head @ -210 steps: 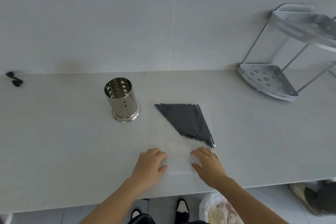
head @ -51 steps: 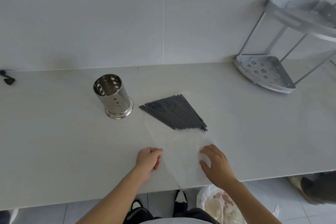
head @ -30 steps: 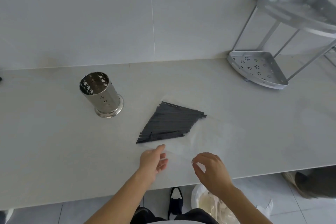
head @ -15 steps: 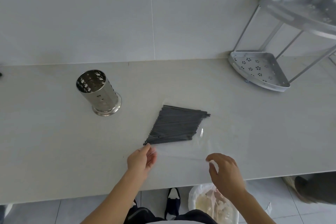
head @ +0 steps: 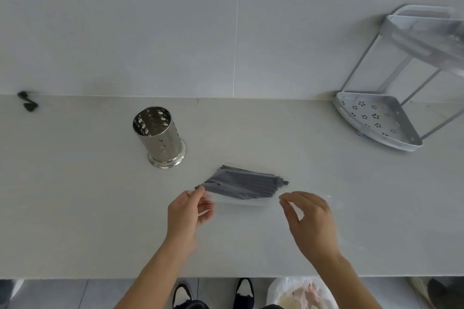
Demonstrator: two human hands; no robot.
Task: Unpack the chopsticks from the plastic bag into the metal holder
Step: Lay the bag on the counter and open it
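A bundle of several dark chopsticks (head: 242, 184) lies almost sideways inside a clear plastic bag (head: 238, 203) in the middle of the counter. My left hand (head: 187, 213) pinches the bag's left edge between thumb and fingers. My right hand (head: 311, 221) has its thumb and forefinger together at the bag's right edge, and it seems to pinch the film there. The near side of the bag is raised a little off the counter. The perforated metal holder (head: 158, 138) stands upright and empty, behind and to the left of the bag.
A grey two-tier corner rack (head: 376, 120) stands at the back right against the wall. A small black object (head: 27, 104) lies at the far left. The counter's front edge (head: 100, 278) runs below my forearms, with a white bag (head: 301, 293) on the floor.
Both hands have moved up to the bag's two ends and lifted its near edge. The chopstick bundle has swung from slanted to nearly sideways and bunched closer together.
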